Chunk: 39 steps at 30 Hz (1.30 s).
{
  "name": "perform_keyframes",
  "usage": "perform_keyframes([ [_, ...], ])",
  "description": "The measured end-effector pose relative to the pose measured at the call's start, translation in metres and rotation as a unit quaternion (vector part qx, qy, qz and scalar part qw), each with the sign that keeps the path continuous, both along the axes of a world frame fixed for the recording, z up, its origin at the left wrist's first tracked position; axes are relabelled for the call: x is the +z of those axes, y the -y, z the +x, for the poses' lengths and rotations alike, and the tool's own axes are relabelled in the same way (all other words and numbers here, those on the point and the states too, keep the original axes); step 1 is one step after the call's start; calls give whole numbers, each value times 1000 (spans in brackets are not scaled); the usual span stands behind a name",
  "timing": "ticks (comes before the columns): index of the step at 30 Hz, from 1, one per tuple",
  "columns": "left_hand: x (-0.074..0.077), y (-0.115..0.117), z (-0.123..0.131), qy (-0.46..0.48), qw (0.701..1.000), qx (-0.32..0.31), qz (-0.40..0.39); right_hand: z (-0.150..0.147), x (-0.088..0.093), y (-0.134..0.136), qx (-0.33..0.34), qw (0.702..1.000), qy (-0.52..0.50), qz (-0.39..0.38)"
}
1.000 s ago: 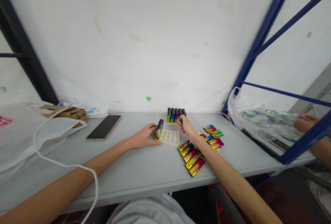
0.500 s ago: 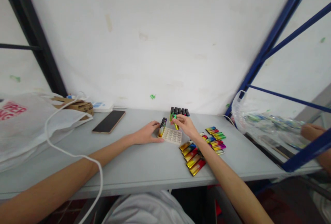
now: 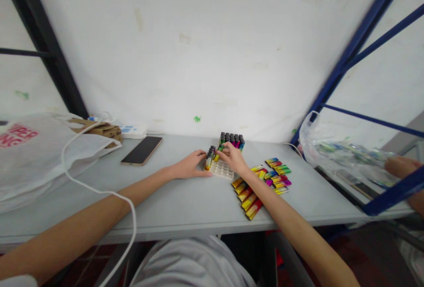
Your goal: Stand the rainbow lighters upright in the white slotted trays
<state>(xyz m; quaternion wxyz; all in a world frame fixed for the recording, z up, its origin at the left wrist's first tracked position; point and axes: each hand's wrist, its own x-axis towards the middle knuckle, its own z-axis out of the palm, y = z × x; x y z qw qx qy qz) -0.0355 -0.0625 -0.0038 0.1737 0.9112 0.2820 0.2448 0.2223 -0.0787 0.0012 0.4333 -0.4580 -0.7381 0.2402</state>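
- My right hand (image 3: 234,158) has its thumb and fingertips pinched nearly together on a green-and-yellow lighter (image 3: 216,157), so there's basically just lighter between them.
- That lighter pokes out on the left of my fingertips, dark top up and gold end down, leaning a bit. It's over the white tray (image 3: 225,172), right next to the row of standing lighters (image 3: 210,162). Can't tell if its bottom end is in a hole.
- My left hand (image 3: 189,165) is at the tray's left end, thumb and fingers spread well apart. Thumb tip sits at the near left corner, other fingertips are up beside the standing row. Can't tell if I've really got a grip on the tray or I'm just resting against it.
- The bare holes in the tray are below my right hand, toward its near right side.
- Just behind that hand there's a packed block of lighters (image 3: 232,139), all upright, dark tops showing.
- Loose lighters (image 3: 253,210) lie on the grey table (image 3: 185,207), to the right of the tray, partly under my right forearm.
- Phone (image 3: 143,150) lies flat, well left of my left hand.
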Motion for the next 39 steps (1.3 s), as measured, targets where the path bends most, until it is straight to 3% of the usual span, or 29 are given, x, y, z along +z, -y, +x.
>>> perform_keyframes([
  [9, 2, 0, -1, -3, 1000, 3, -5, -1, 10, 1, 10, 988, 150, 39],
  [16, 3, 1, -3, 1, 1000, 6, -10, 12, 17, 2, 55, 983, 169, 53],
  [20, 4, 2, -3, 2, 1000, 9, -11, 53, 36, 11, 45, 988, 122, 86],
  [24, 3, 1, -4, 2, 1000, 14, -10, 122, 51, 26, -9, 990, 141, 0],
  [28, 1, 0, -3, -2, 1000, 25, -9, 178, 46, 41, -19, 984, 166, -60],
  [34, 2, 3, -2, -9, 999, 31, -16, 187, 30, 43, -11, 979, 199, -46],
  [39, 3, 4, -3, -5, 999, 27, -20, 184, 46, 53, -67, 983, 170, 6],
])
